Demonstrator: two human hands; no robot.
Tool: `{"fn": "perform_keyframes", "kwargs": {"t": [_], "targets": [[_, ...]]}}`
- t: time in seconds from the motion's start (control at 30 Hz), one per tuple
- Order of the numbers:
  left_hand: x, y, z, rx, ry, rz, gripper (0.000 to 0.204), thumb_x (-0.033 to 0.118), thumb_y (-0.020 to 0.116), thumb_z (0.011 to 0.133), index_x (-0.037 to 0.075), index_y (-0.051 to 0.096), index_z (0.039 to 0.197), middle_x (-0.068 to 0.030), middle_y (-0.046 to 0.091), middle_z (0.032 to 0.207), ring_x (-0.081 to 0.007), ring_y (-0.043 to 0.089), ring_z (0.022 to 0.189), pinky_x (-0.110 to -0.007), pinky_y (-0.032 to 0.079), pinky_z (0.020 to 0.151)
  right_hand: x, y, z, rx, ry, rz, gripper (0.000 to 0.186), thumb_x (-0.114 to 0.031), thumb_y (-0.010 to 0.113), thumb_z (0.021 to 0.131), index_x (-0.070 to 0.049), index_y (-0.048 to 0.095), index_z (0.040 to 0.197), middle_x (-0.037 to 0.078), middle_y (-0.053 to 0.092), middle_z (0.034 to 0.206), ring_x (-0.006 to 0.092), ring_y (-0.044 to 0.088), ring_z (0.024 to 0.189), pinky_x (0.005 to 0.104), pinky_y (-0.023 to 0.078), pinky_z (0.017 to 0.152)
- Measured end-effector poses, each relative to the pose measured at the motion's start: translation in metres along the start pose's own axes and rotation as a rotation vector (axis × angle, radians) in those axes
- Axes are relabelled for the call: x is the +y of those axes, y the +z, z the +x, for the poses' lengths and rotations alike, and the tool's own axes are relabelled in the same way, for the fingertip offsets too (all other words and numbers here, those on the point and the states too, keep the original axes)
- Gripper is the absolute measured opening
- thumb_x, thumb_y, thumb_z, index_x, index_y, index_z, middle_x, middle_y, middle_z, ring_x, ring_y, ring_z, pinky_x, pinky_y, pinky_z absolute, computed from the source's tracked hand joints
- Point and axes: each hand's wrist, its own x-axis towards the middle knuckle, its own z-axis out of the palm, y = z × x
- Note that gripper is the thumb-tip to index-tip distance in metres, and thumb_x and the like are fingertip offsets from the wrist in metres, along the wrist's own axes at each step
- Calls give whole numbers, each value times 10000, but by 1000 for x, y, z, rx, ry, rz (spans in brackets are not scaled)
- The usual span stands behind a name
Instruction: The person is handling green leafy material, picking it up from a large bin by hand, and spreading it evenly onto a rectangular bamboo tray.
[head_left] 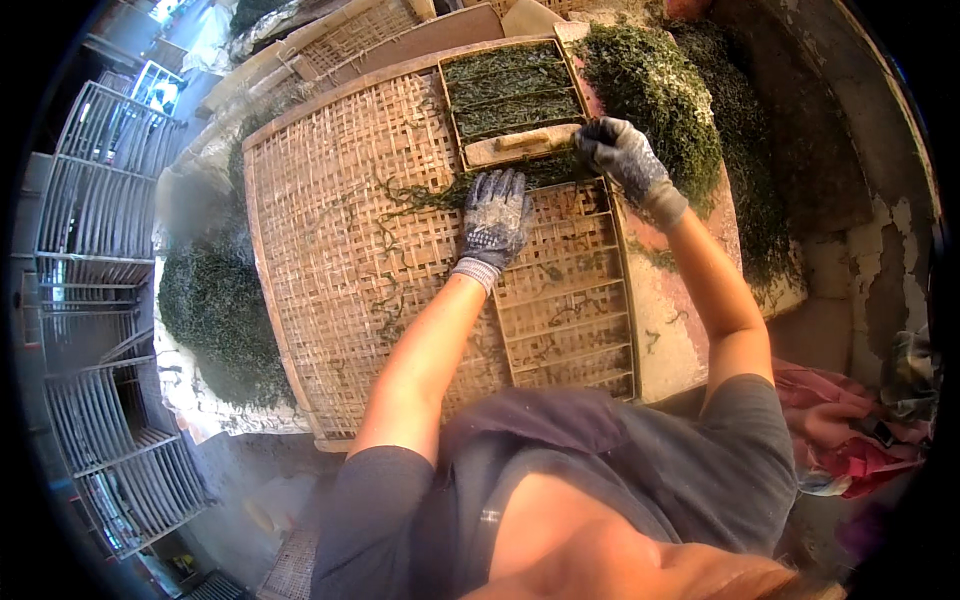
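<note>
A rectangular wooden frame [632, 330] with thin crossbars lies on a large woven bamboo mat [340, 200]. Dark green stringy plant strands [510, 85] fill its far part; only a few loose bits lie in the near part. Across the frame rests a pale wooden board with a raised handle [525, 145]. My left hand [495, 222], in a dirty grey glove, lies flat with fingers stretched out by the strands just below the board. My right hand [622, 160], also gloved, is closed at the frame's right side, beside the board's end; what its fingers hold is hidden.
A tall heap of green strands [655, 100] stands beyond my right hand, with a darker pile [745, 150] behind it. Another green heap [215, 310] lies left of the mat. Metal racks [110, 170] line the far left. Pinkish-red cloth [835, 420] lies at the right.
</note>
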Motion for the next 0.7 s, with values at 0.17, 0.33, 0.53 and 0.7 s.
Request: {"fn": "perform_keyframes", "kwargs": {"t": [0.17, 0.33, 0.53, 0.7], "targets": [[1, 0, 0, 5, 17, -38, 495, 238, 633, 968, 30, 586, 1415, -220, 607, 1423, -416, 557, 1322, -548, 370, 1192, 12, -15, 9, -138, -436, -1070, 288, -37, 682, 973, -99, 739, 1248, 122, 765, 1092, 226, 720, 975, 376, 592, 906], [-4, 4, -9, -23, -25, 0, 507, 258, 632, 963, 35, 590, 1416, -209, 610, 1424, -404, 534, 1350, -550, 359, 1199, -44, -50, -55, 500, -285, -1073, 416, -188, 684, 992, -143, 644, 1403, 175, 630, 1412, 350, 628, 1264, 442, 527, 1075], [-2, 1, -3, -25, -12, 20, 418, 258, 580, 1000, 42, 634, 1353, -203, 639, 1372, -395, 567, 1293, -549, 364, 1187, 38, -122, -58, 667, -97, -808, 368, -53, 673, 939, -59, 678, 1307, 144, 693, 1305, 241, 654, 1197, 343, 517, 1039], [-2, 2, -2, 12, 7, -7, 411, 212, 634, 963, 44, 637, 1339, -202, 638, 1354, -404, 564, 1289, -562, 378, 1168, 40, -152, -54, 661, -185, 11, 294, 95, 583, 918, 15, 734, 1157, 30, 765, 1102, 116, 693, 939, 266, 554, 868]]}}
